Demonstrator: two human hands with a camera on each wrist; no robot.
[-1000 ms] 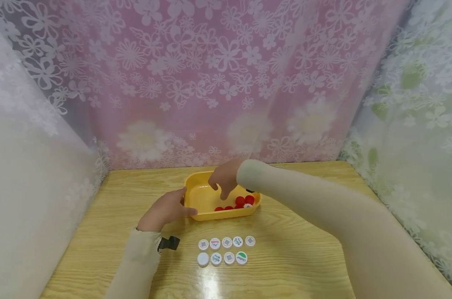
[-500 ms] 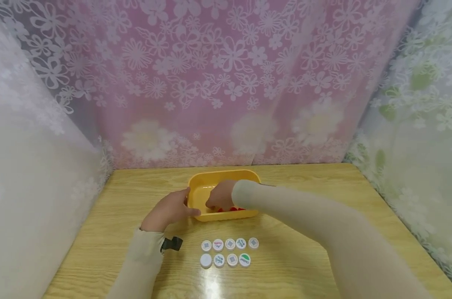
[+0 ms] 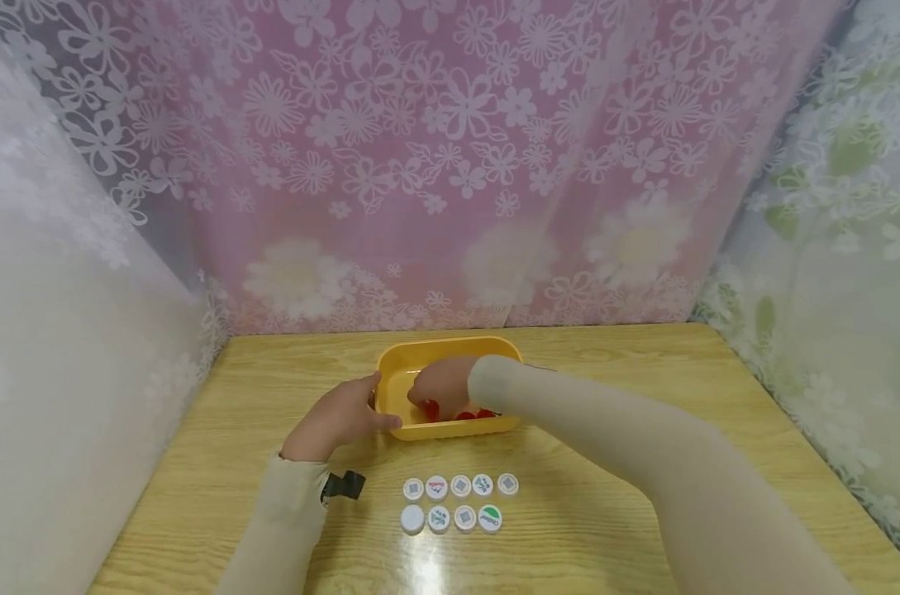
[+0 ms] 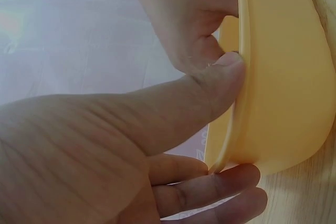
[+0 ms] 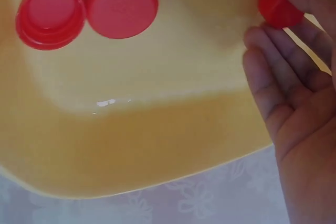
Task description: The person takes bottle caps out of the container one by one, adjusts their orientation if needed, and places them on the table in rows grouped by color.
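Red cap [image 5: 279, 8] in right hand's [image 3: 444, 383] grip, tray [image 3: 450, 430] in left hand's [image 3: 336, 421].

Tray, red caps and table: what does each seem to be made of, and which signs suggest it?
Tray: probably plastic, smooth with a soft sheen; rounded corners, a small highlight inside.
Red caps: likely plastic, smooth; uniform colour, one showing a ringed hollow.
Table: wood or printed laminate, glossy; grain lines, a bright reflection.

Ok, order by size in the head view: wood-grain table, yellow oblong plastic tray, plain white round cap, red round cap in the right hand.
1. Wood-grain table
2. Yellow oblong plastic tray
3. Unsure: plain white round cap or red cap, partly hidden by the right hand.
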